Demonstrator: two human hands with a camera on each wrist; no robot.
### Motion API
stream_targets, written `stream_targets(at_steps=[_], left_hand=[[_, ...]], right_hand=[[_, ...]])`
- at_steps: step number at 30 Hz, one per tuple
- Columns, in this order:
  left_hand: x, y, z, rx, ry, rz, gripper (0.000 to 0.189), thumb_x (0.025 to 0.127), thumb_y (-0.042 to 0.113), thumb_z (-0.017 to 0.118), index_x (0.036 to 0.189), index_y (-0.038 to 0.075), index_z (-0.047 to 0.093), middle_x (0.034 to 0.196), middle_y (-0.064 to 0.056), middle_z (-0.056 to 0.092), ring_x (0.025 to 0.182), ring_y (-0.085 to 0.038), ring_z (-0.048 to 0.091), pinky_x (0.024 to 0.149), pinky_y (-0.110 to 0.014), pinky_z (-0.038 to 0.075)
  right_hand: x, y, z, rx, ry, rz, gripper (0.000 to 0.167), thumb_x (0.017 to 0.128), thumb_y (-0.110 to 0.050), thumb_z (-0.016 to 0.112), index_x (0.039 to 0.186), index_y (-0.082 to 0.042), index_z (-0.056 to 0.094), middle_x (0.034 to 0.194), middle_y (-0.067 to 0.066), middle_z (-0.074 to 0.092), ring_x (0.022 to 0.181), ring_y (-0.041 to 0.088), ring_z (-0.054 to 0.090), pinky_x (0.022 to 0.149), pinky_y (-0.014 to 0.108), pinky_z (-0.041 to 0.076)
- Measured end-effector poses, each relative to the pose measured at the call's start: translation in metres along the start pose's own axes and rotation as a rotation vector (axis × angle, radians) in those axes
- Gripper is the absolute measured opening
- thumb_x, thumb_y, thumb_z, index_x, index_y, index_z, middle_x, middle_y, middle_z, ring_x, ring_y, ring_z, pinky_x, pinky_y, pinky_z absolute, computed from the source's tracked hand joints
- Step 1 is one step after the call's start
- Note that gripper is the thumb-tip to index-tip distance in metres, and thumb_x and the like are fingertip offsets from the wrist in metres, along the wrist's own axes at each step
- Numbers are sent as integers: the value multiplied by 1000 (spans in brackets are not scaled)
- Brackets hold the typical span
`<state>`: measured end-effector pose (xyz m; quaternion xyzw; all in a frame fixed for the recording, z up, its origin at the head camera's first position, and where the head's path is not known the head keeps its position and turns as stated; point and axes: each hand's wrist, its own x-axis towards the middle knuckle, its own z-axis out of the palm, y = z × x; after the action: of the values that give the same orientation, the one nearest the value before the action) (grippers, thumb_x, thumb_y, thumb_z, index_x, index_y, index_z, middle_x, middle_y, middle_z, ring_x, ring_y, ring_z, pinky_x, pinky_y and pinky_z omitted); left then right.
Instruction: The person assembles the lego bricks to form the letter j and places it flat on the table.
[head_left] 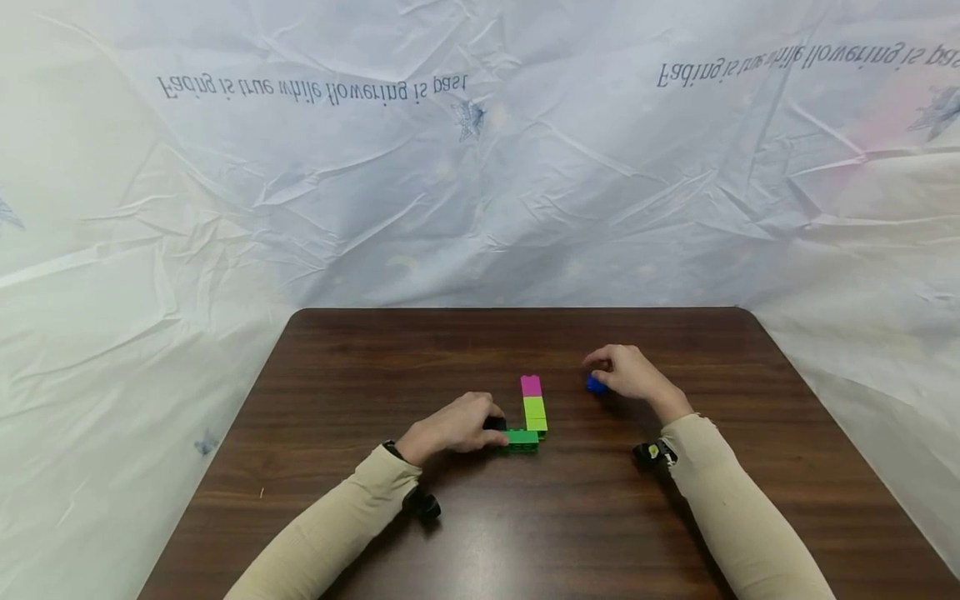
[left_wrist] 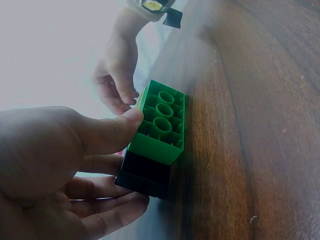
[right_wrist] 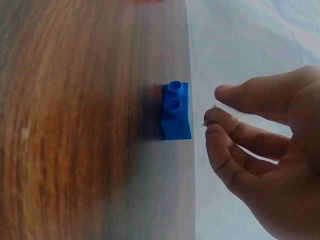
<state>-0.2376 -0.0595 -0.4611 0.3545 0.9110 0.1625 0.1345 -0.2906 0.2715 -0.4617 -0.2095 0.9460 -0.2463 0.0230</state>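
Observation:
My left hand (head_left: 459, 423) grips a joined row of toy building bricks at its near end. In the left wrist view, the thumb presses the green brick (left_wrist: 155, 149), whose hollow underside faces the camera, and fingers lie along the black brick (left_wrist: 145, 175). A yellow-green part (head_left: 535, 412) and a pink brick (head_left: 531, 385) run away from the green one, forming an L. My right hand (head_left: 632, 372) is by a small blue brick (right_wrist: 176, 120) with two studs and a sloped end. Its fingers are bent and apart from the brick in the right wrist view.
The bricks are on a dark brown wooden table (head_left: 360, 358). Behind it hangs a creased pale sheet (head_left: 480, 183) with printed lettering. Wrist cameras sit on both arms, the left one (head_left: 423, 504) low over the tabletop.

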Motion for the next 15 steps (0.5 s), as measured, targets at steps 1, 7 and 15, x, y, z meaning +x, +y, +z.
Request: stream_targets(at_steps=[1,7,15], left_hand=[[0,0,0,2,0,0,47,92,41,66,127,8,66,106,-2,61,87,-10,53,75,-25,46],[0,1,0,-1,-6,-10,48,92,41,66,127,8,65,105,-2,61,85,-10,52,74,-24,44],[0,3,2,-3,-5,-14,49,92,42,66,127,8,65,105,-2,61,85,-10,52,73,-25,44]], right_hand=[[0,1,0,-1,-10,0,24,93,-6,61,115,-7,71,112,13,67,95,24,62,77,41,52],[-2,2,1,3,-54,-5,29,92,2,55,113,-9,73,115,13,67,102,28,61,81,44,52],[-5,3,4,-42,-88,-34,28,90,3,59,111,-9,74,117,14,65,109,37,60,87,50,51]])
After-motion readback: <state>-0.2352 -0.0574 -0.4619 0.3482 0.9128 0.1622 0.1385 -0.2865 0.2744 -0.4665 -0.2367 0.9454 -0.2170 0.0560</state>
